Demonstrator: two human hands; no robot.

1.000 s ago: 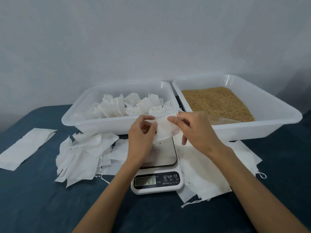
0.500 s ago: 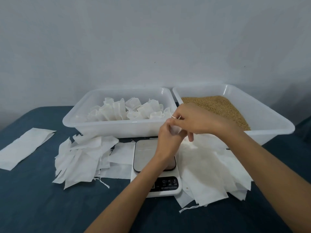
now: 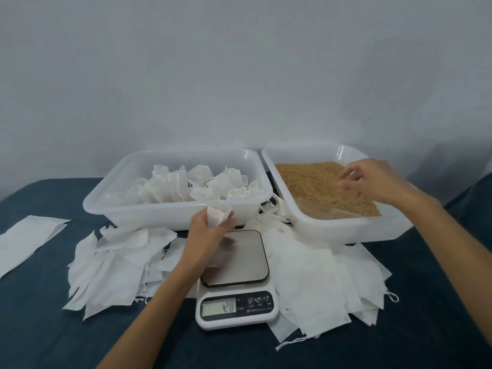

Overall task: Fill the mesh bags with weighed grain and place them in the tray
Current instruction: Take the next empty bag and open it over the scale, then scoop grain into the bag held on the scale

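My left hand [image 3: 206, 231] grips a white mesh bag [image 3: 217, 214] with its mouth upward, just above the far edge of the digital scale [image 3: 235, 278], whose display reads 28. My right hand [image 3: 370, 179] hovers over the brown grain [image 3: 316, 182] in the right white tub [image 3: 346, 227], fingers loosely curled and blurred; whether it holds anything is unclear. The left white tray [image 3: 119, 201] holds several filled, upright mesh bags [image 3: 186, 187].
Flat empty bags lie in a heap left of the scale [image 3: 111, 265] and in another to its right [image 3: 324, 283]. A long white sheet [image 3: 24, 241] lies at the table's left edge. The dark blue cloth covers the table; a grey wall stands behind.
The hands have parted. My right hand left the bag and moved right over the grain tub. My left hand keeps the bag and has dropped toward the scale.
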